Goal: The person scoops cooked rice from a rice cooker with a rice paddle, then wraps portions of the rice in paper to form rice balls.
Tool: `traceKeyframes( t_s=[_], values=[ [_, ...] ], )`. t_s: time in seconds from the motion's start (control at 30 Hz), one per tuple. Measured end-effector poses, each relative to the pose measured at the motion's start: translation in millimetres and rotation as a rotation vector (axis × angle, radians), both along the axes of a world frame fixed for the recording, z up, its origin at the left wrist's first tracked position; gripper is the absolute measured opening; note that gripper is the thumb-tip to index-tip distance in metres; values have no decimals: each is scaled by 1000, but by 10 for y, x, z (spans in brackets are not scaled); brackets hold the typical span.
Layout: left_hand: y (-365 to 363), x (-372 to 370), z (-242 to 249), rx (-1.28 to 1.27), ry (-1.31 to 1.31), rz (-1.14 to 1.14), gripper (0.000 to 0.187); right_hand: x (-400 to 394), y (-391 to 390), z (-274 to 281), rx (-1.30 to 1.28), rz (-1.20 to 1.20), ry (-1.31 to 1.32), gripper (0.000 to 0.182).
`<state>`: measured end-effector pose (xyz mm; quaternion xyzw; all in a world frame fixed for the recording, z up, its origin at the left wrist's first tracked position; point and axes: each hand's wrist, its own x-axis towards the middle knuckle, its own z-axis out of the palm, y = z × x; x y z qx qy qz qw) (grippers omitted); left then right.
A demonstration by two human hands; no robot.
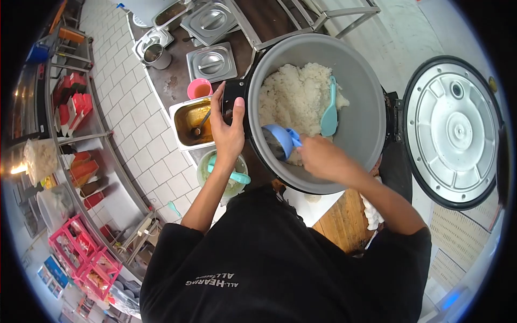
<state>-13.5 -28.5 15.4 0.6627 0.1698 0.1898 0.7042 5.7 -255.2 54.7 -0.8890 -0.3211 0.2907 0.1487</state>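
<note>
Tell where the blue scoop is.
In the head view, the blue scoop is in the right hand, inside the pot at lower left, left of the teal paddle.

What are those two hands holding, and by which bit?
The right hand holds the blue scoop by its handle end. The left hand is on the rice pot's black side handle; whether it grips is unclear.

Right hand (pixel 323 157) grips scoop (pixel 279 139) in pot (pixel 362 102) at 8 o'clock, left hand (pixel 229 132) contacts handle (pixel 232 92) at 9 o'clock, paddle (pixel 329 118) lies against rice (pixel 293 97), and lid (pixel 458 132) stands open at 3 o'clock.
</note>
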Motion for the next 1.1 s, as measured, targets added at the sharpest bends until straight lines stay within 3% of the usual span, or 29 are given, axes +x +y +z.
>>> traceKeyframes(
  t_s=[0.03, 0.1, 0.2, 0.33, 0.43, 0.6, 0.67, 0.7, 0.73, 0.8, 0.87, 0.93, 1.0, 1.07, 1.1],
  values=[
    [6, -2, 25, 8, 11, -3, 53, 81, -36, 99, -2, -7, 2, 26],
    [19, 6, 33, 5, 22, -6, 54, 407, -48, 353, -138, -364, 733, 28],
    [14, -3, 45, 1, 34, -5, 54, 540, -24, 79, 17, -492, 710, 30],
    [1, 15, 63, -29, 21, -4, 53, 797, 272, -514, -110, -489, 505, 29],
    [-4, 8, 53, 155, 62, 29, 53, 727, 550, -480, -170, -450, 361, 24],
    [16, 25, 5, 144, -15, 11, 55, 461, 644, -463, -73, -337, 28, 21],
    [28, 16, -66, 162, 8, 17, 55, 495, 645, -210, -225, -247, 290, 22],
    [35, 15, -109, 134, -11, 0, 53, 471, 446, -507, -98, -227, 140, 24],
    [45, 17, -145, 137, -23, -5, 53, 525, 347, -432, -93, -234, 129, 24],
    [56, 16, -167, 76, -27, -20, 52, 703, 206, -285, -56, -371, 636, 22],
    [58, 3, -94, 56, -33, -34, 51, 790, 98, -520, -15, -409, 666, 24],
    [69, -5, -54, 56, -29, -53, 52, 803, 92, -518, 66, -166, -306, 24],
    [91, -31, -91, 10, 1, -69, 47, 808, 7, -301, 375, -303, -795, 17],
    [161, -25, -363, 226, -57, 51, 43, 444, -130, 255, 890, -567, -491, 10],
    [163, -131, -302, 272, -70, 107, 40, 117, -301, 475, 873, -623, -516, 10]
  ],
)
